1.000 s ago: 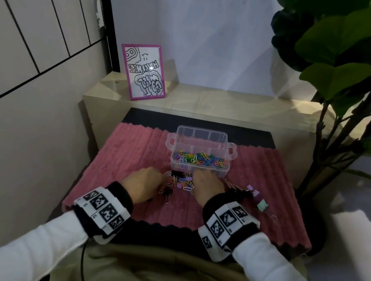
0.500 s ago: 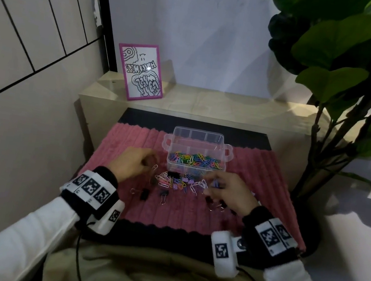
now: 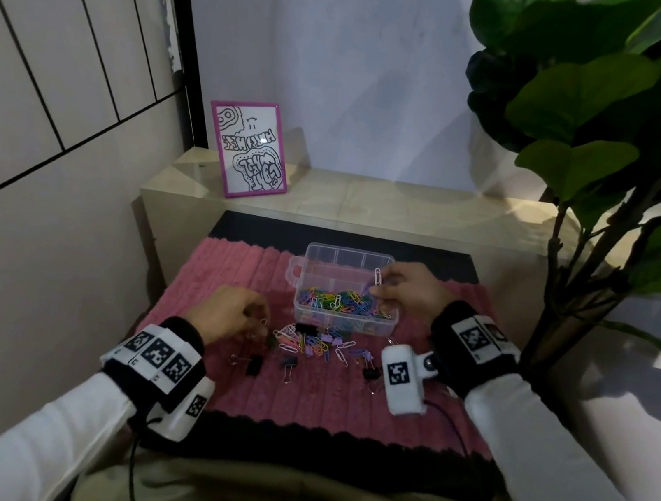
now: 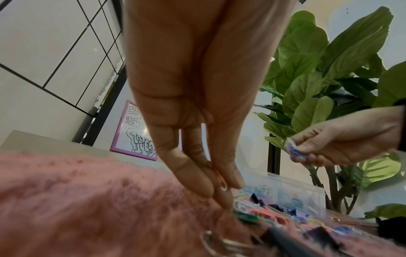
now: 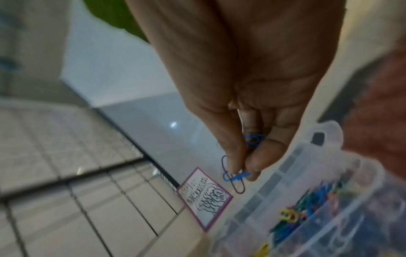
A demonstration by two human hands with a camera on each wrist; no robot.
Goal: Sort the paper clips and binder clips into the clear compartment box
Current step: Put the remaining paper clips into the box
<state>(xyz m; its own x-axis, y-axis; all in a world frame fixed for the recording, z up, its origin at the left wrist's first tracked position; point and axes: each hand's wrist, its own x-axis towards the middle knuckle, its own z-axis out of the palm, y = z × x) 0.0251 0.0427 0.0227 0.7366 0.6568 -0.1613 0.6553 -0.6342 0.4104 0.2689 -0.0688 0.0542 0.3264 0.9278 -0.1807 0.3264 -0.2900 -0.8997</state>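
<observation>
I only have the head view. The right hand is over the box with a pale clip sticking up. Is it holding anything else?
Observer: Yes. The right wrist view shows blue clips pinched in the right hand too.
Operator: And the left hand? From the head view I can't tell what it has.
Observer: In the left wrist view, the left hand pinches an orange clip between thumb and fingertips.
</observation>
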